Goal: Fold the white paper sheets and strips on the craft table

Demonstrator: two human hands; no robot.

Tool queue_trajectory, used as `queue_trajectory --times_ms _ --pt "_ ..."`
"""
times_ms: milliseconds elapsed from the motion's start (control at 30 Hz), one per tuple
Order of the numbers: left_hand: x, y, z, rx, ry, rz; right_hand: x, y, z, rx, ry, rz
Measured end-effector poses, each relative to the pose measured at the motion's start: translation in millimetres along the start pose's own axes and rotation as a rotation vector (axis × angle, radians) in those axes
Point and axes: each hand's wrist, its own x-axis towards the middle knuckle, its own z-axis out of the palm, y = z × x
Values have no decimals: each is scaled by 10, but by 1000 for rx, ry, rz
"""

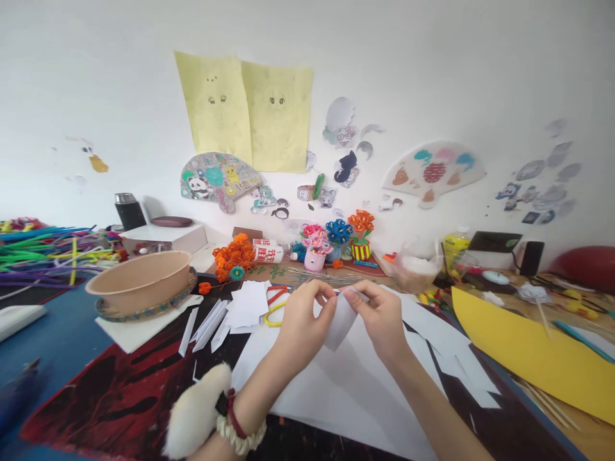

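Observation:
Between my two hands, above a large white sheet (355, 390), is a small piece of white paper (342, 320). My left hand (307, 318) pinches its upper left edge between thumb and fingers. With thumb and forefinger, my right hand (379, 314) grips the upper right edge. Left of my hands lie small white paper cards (247, 306) and several narrow folded paper strips (211, 324). Scissors with red and yellow handles (275, 314) rest just behind my left hand, partly covered. More white paper pieces (446, 339) are spread to the right.
A beige bowl (139, 282) stands at left, near a heap of coloured pipe cleaners (48, 256). Orange fuzzy flowers (235, 256) and small potted flowers (314, 253) line the back. A yellow sheet (533, 358) lies at right. A fluffy white ornament (198, 410) hangs by my left wrist.

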Motion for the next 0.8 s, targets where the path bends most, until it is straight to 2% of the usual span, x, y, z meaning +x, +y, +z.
queue_trajectory --times_ms 167,467,533,667,733,800 --pt "-15 -14 13 13 -18 10 28 24 -44 -1 56 -15" --pt "-36 -55 58 15 -41 44 8 29 -19 89 118 72" --pt "-36 -64 52 18 -61 50 43 77 -76 143 206 81" --pt "-32 -87 25 42 -105 34 190 214 -304 363 500 83" --pt "-24 -90 11 44 -94 23 241 246 -379 431 553 115" --pt "-12 -81 -3 34 -59 8 237 229 -369 398 514 146"
